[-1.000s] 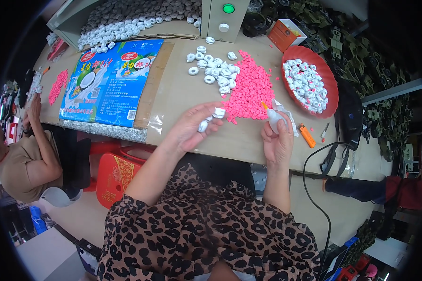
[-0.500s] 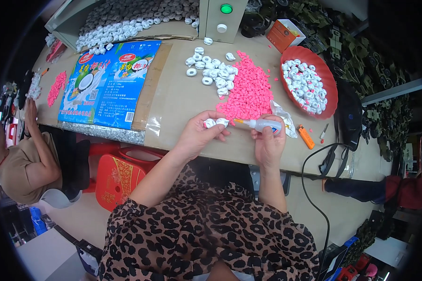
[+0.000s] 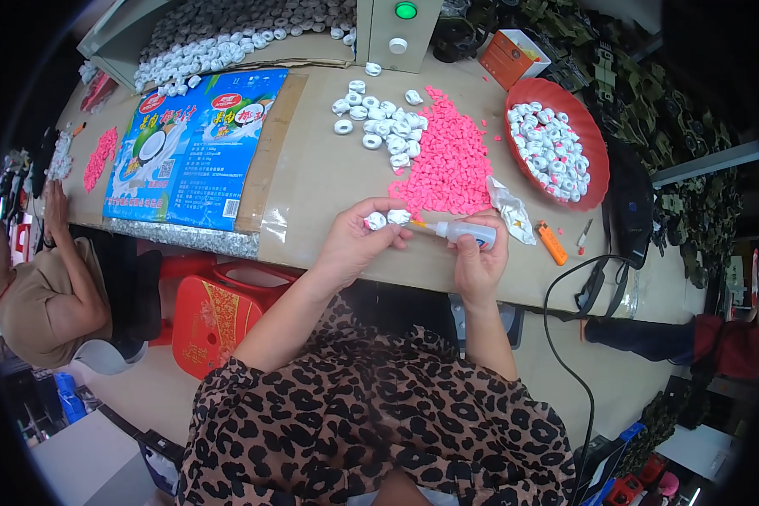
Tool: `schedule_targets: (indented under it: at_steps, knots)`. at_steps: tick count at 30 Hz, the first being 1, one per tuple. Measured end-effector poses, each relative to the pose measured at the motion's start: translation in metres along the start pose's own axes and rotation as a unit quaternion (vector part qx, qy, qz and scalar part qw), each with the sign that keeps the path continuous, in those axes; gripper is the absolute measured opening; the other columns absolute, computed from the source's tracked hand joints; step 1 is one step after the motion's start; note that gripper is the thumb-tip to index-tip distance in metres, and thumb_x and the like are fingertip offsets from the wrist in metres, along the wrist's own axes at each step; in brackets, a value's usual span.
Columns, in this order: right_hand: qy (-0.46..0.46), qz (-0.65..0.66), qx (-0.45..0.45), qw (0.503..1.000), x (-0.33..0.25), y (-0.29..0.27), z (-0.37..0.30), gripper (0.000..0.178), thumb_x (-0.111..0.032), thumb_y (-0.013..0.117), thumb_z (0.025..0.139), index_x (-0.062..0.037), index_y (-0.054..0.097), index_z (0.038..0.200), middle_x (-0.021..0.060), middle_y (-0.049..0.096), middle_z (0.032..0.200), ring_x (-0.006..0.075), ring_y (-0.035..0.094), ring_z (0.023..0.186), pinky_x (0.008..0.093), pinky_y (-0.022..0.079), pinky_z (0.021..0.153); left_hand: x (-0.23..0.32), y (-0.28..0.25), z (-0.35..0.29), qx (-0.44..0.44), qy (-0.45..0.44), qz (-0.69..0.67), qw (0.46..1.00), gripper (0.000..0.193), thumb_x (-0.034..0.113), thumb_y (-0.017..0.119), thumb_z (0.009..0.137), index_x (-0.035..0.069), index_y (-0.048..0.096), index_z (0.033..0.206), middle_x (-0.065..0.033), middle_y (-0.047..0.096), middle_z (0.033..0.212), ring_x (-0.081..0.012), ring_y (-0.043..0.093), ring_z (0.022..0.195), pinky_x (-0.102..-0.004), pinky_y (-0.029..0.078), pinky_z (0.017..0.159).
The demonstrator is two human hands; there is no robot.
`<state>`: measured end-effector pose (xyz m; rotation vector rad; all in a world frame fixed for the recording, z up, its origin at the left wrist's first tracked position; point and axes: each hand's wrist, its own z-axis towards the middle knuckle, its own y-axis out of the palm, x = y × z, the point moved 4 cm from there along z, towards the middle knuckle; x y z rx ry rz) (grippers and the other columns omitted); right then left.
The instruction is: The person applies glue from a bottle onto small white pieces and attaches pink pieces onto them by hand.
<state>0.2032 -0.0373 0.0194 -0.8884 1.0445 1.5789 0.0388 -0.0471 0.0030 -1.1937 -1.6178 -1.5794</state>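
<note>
My left hand [image 3: 352, 243] is closed on two small white rounded pieces [image 3: 398, 217], pinched side by side between thumb and fingers. My right hand [image 3: 479, 268] grips a small translucent squeeze bottle [image 3: 468, 231] with a yellow-orange nozzle, tilted toward the left. The nozzle's tip is at the right-hand white piece; whether they touch, I cannot tell. Just beyond both hands lies a spread heap of small bright pink pieces [image 3: 451, 164]. Loose white rounded pieces [image 3: 379, 118], some showing a dark centre, sit at the heap's left.
A red scalloped bowl [image 3: 596, 148] of white pieces stands at right, near an orange lighter [image 3: 552, 244], crumpled white wrapper [image 3: 512, 211] and black cable [image 3: 557, 337]. Flattened blue carton [image 3: 198, 152] covers the table's left part. A person [image 3: 55, 287] sits at far left by a red stool [image 3: 207, 325].
My right hand has brought the bottle slightly left and down, its nozzle now closer to the white pieces. My left hand stays nearly in place.
</note>
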Motion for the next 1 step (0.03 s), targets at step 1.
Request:
schedule_targets:
  at_steps: [1]
  knots:
    - [-0.01,-0.01,-0.004,1.0,0.0015,-0.0018,0.0004,0.025,-0.017,0.057,0.078,-0.0007,0.042,0.09,0.0077,0.043,0.084,0.0129,0.046,0.066,0.0237,0.04,0.059,0.0,0.0006,-0.0002,0.001,0.003,0.003,1.0,0.027,-0.001,0.05,0.078,-0.001,0.047,0.105,-0.0113,0.056,0.088,-0.0122,0.056,0.073,-0.0233,0.046,0.069]
